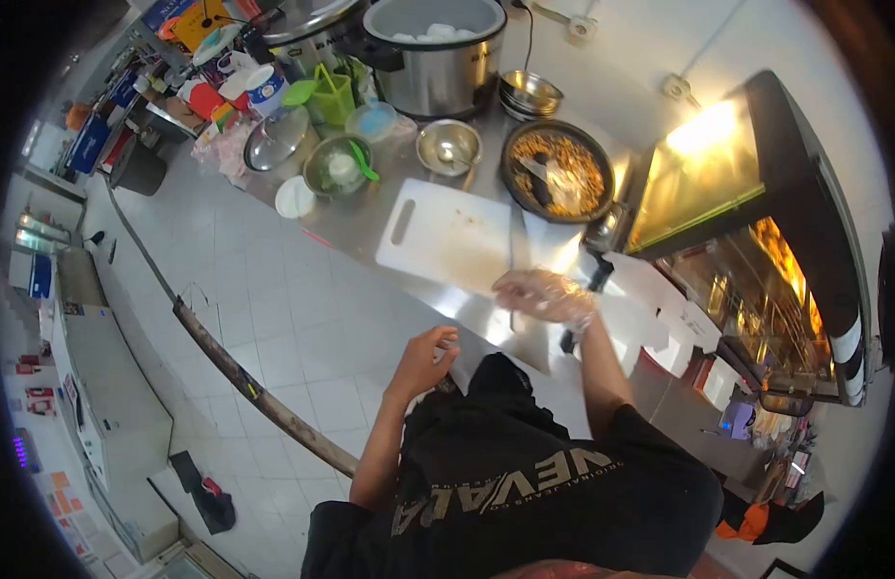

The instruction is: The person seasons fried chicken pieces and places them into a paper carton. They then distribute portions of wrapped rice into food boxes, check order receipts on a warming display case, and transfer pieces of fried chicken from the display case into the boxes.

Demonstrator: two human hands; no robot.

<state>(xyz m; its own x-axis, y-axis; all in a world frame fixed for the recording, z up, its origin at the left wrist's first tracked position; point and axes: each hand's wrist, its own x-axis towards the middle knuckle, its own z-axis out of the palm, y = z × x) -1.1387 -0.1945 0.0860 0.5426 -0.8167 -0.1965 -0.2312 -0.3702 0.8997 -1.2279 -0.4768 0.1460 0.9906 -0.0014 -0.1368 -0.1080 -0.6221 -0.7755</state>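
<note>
My right hand, in a clear plastic glove, is over the counter just off the near right corner of a white cutting board. Its fingers are bent and held together, and what lies under them is hidden. A long flat metal blade runs along the board's right edge up to these fingers. Bare and loosely curled, my left hand hangs in front of the counter edge with nothing visible in it. Beyond the board, a round black pan holds browned chopped food with a utensil resting in it.
A steel bowl with a spoon, a bowl with a green-handled utensil and a large pot stand farther back. At right are a lit glass-fronted oven and open white boxes. The steel counter borders tiled floor.
</note>
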